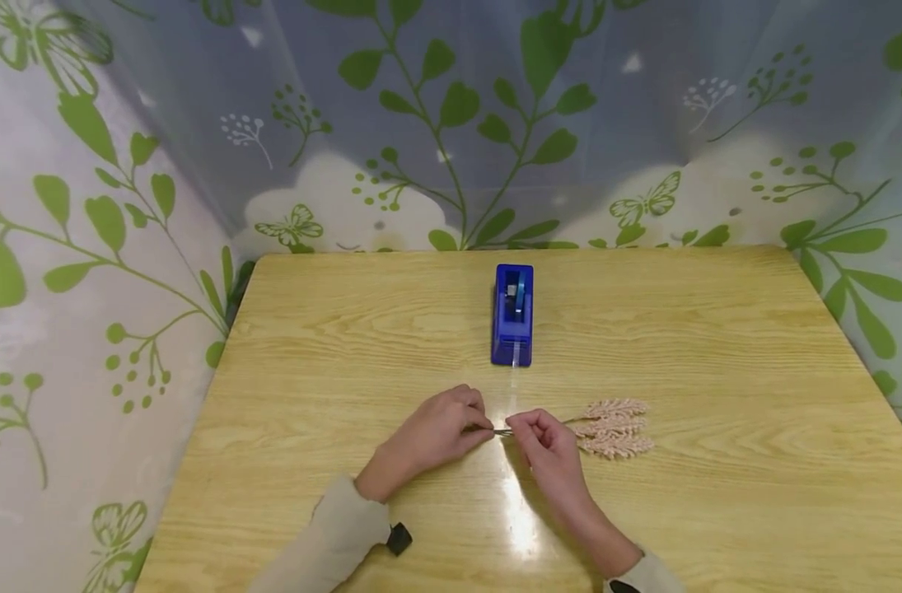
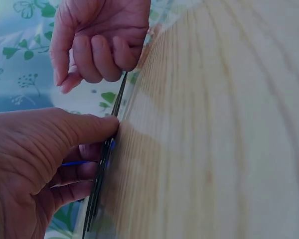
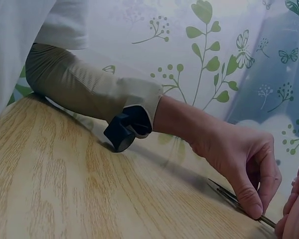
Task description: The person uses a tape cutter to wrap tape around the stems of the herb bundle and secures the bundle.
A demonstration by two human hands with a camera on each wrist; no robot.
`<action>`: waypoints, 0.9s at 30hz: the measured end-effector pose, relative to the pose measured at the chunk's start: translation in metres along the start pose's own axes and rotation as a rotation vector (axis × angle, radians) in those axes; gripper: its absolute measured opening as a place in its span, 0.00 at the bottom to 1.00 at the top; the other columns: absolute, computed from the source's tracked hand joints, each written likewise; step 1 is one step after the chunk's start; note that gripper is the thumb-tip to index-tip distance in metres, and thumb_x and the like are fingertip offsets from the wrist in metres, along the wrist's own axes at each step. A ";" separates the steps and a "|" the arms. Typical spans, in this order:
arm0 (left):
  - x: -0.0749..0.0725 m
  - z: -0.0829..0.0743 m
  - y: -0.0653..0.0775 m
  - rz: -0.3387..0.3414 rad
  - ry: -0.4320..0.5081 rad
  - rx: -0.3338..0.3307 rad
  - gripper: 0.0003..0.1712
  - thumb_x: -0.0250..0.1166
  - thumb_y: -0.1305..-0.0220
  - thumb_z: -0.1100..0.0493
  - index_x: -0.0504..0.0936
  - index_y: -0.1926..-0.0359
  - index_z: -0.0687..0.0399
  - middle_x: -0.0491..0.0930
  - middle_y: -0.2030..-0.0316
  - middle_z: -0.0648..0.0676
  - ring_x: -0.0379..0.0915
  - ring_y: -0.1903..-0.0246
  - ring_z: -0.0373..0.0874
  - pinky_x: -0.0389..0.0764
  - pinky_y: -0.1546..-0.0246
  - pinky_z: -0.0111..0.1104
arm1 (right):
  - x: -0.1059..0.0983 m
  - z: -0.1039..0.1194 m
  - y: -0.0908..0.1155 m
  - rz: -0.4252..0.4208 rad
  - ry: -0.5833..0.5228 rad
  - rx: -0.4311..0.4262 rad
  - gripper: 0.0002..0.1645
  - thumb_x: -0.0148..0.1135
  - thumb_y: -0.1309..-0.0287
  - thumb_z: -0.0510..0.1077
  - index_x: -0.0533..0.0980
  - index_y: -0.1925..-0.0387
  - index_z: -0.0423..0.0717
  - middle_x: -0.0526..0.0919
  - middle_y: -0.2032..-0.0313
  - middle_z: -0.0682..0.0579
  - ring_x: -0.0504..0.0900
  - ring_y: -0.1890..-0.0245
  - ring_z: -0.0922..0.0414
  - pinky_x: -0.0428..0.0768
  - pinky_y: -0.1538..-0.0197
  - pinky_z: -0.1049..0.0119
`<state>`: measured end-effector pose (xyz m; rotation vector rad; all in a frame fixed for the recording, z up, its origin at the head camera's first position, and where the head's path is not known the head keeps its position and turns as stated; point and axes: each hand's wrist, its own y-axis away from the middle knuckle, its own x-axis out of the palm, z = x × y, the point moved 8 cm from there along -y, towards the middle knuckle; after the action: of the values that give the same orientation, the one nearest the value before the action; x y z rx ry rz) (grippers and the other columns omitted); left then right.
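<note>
Pink-beige artificial flower sprigs [image 1: 615,429] lie on the table to the right, heads pointing right. Their thin dark green stems [image 2: 97,191] run left in a bundle. My left hand [image 1: 445,426] pinches the stems between thumb and fingers, near their cut ends. Over the stems, my right hand [image 1: 550,449] has thumb and forefinger brought together on the end of a clear tape strip [image 1: 513,387], its other fingers curled. That strip stretches back to a blue tape dispenser [image 1: 511,331]. The exact contact of tape and stems is too small to tell.
The wood-grain table [image 1: 332,329] reaches back to a curtain [image 1: 495,123] printed with green leaves and butterflies. The dispenser stands near the table's back edge, beyond both hands. A black wrist camera [image 3: 120,133] sits at the left cuff, close to the tabletop.
</note>
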<state>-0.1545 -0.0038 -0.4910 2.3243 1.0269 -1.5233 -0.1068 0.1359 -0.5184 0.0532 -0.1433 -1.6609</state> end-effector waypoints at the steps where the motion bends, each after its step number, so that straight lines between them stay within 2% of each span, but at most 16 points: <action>1: 0.001 0.000 0.000 -0.001 0.002 -0.003 0.03 0.75 0.34 0.58 0.93 0.61 0.51 0.82 0.65 0.44 0.74 0.64 0.36 0.78 0.60 0.24 | 0.000 0.000 0.000 0.002 -0.003 -0.002 0.15 0.61 0.25 0.39 0.79 0.56 0.26 0.67 0.82 0.59 0.65 0.81 0.65 0.63 0.75 0.75; 11: 0.007 -0.002 -0.001 -0.036 0.029 -0.038 0.02 0.70 0.31 0.62 0.88 0.63 0.55 0.81 0.65 0.47 0.75 0.63 0.39 0.79 0.60 0.24 | -0.001 0.000 0.001 -0.012 0.002 0.025 0.14 0.64 0.27 0.40 0.80 0.57 0.27 0.68 0.82 0.60 0.64 0.81 0.66 0.63 0.76 0.75; 16: 0.009 -0.004 -0.001 -0.057 0.122 -0.059 0.02 0.67 0.28 0.64 0.86 0.58 0.57 0.85 0.62 0.50 0.80 0.61 0.40 0.82 0.55 0.25 | -0.002 -0.003 0.002 -0.018 0.026 0.027 0.13 0.64 0.28 0.39 0.82 0.58 0.28 0.70 0.83 0.59 0.66 0.82 0.66 0.62 0.78 0.76; 21: 0.005 -0.006 -0.002 -0.097 0.220 -0.076 0.04 0.65 0.26 0.66 0.85 0.56 0.58 0.87 0.61 0.52 0.83 0.59 0.41 0.83 0.53 0.25 | -0.002 -0.006 0.003 -0.030 0.023 0.053 0.15 0.66 0.29 0.41 0.82 0.58 0.28 0.72 0.83 0.56 0.68 0.82 0.65 0.63 0.79 0.76; 27: -0.005 -0.011 -0.004 -0.153 0.235 -0.049 0.04 0.66 0.29 0.67 0.86 0.56 0.59 0.87 0.60 0.52 0.85 0.59 0.43 0.83 0.53 0.24 | -0.001 -0.004 0.001 -0.030 0.014 0.028 0.15 0.67 0.29 0.42 0.83 0.59 0.29 0.76 0.84 0.53 0.70 0.84 0.63 0.63 0.81 0.76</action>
<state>-0.1502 0.0023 -0.4812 2.4847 1.3105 -1.2767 -0.1051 0.1366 -0.5221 0.0880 -0.1559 -1.6884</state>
